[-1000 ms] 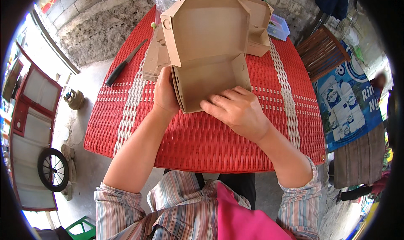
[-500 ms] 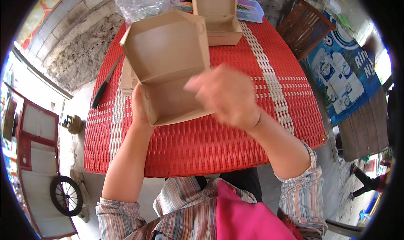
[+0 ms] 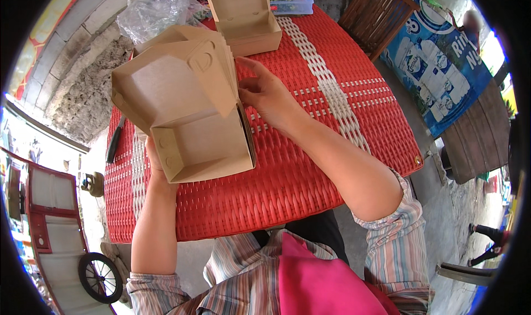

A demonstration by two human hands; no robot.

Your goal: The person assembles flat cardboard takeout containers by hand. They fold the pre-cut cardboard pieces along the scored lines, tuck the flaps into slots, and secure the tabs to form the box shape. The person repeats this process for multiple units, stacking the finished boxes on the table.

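The open card box is over the red table, likely light and bendy, best held low; left hand grips its side, right hand half curled, pinching unclear

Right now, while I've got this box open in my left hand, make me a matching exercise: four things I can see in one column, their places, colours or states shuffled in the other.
Things
1. Knife
2. Wooden chair
3. Front cardboard box
4. Plastic tub

Descriptions
A. Translucent and bluish
B. Open, held by the left hand
C. Near the left edge of the red table
D. Brown and slatted

Pairs: 1-C, 2-D, 3-B, 4-A
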